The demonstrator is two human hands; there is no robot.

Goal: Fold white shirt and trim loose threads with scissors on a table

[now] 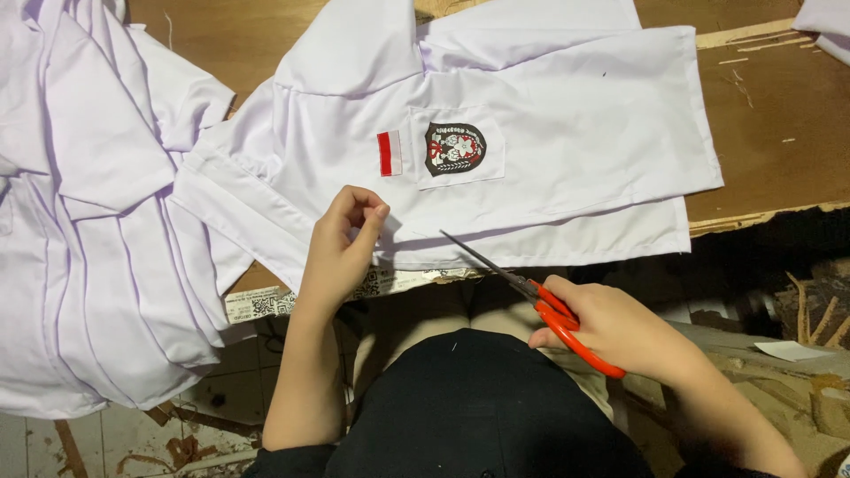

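Here we see the left hand point(343, 237) pinching the white shirt point(549, 133) at frame centre, keeping its hem taut, while the right hand point(620, 329) grips red-handled scissors point(531, 292), blades aimed there.

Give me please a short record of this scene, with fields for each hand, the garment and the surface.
left hand: pinches the lower edge of the white shirt
right hand: holds the orange-handled scissors, blades towards the shirt edge
shirt: flat, pocket with dark badge, red-and-white patch beside it
surface: wooden table
left side: pile of white shirts
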